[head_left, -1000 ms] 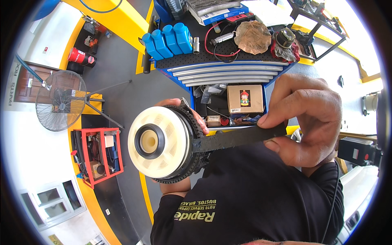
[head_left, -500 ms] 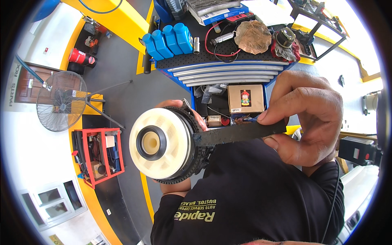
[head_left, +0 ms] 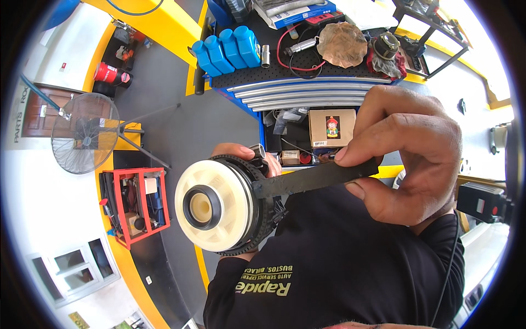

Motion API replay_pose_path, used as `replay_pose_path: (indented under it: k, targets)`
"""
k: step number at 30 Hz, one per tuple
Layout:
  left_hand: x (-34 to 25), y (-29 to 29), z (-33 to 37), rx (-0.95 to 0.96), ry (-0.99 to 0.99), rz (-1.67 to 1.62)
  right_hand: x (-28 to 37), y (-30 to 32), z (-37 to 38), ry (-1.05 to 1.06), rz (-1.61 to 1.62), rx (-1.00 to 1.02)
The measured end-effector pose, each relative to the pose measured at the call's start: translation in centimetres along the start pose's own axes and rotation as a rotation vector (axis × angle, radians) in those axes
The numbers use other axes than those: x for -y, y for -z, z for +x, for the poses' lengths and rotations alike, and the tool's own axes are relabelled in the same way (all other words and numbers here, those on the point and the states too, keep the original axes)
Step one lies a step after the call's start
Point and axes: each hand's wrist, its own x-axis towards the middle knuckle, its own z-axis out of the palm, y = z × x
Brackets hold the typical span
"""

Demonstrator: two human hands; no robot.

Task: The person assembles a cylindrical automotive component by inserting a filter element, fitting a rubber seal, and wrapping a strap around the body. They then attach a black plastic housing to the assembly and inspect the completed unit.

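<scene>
A: What's the room like?

B: A workshop w/ a grey floor and yellow lines. On the far left there's a standing fan (head_left: 85, 133), then a red rack (head_left: 134, 204) full of bits. Higher up, three blue bottles (head_left: 226, 48) sit on a dark bench (head_left: 307, 74), w/ a red wire (head_left: 293, 52) and a small brown box (head_left: 332, 127) below it.

A: And the hands?

B: Left hand (head_left: 241, 156) is mostly hidden behind a round white filter (head_left: 215, 205) w/ a black toothed ring around it. Fingers wrap the back edge, clamped on it, prob. so it can't spin. It's held up in front of the black shirt (head_left: 350, 263).

A: Right hand?

B: Right hand (head_left: 408, 156) pinches a flat black strap handle (head_left: 315, 178), thumb under, fingers on top, closed tight on it. The strap meets the ring, so I think it's for turning it.

A: Anything diff. from a sec ago?

B: Not much. The handle tips up a bit more on the right, and the filter sits about the same.
</scene>
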Motion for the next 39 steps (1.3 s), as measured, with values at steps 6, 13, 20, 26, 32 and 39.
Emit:
replay_pose_path:
  k: [6, 13, 20, 26, 32, 39]
  targets:
    - [0.7, 1.3, 1.4, 0.348, -0.179, 0.018, -0.1, 0.4, -0.1, 0.078, -0.003, 0.046]
    - [0.3, 1.3, 0.9, 0.323, -0.11, 0.069, -0.3, 0.1, -0.4, 0.081, 0.012, 0.006]
    - [0.8, 1.9, 1.6, 0.361, -0.103, 0.012, 0.6, 0.5, -0.3, 0.122, -0.042, 0.035]
    - [0.3, 0.6, 1.2, 0.19, -0.011, -0.084, 1.7, 0.8, -0.4, 0.093, -0.082, 0.076]
    - [-0.1, 0.9, 0.4, 0.069, 0.055, 0.007, 2.4, 0.9, -0.1, 0.06, -0.087, 0.139]
    - [-1.1, -1.5, 0.1, -0.101, 0.096, 0.07, 2.7, 0.8, 0.1, 0.051, -0.079, 0.176]
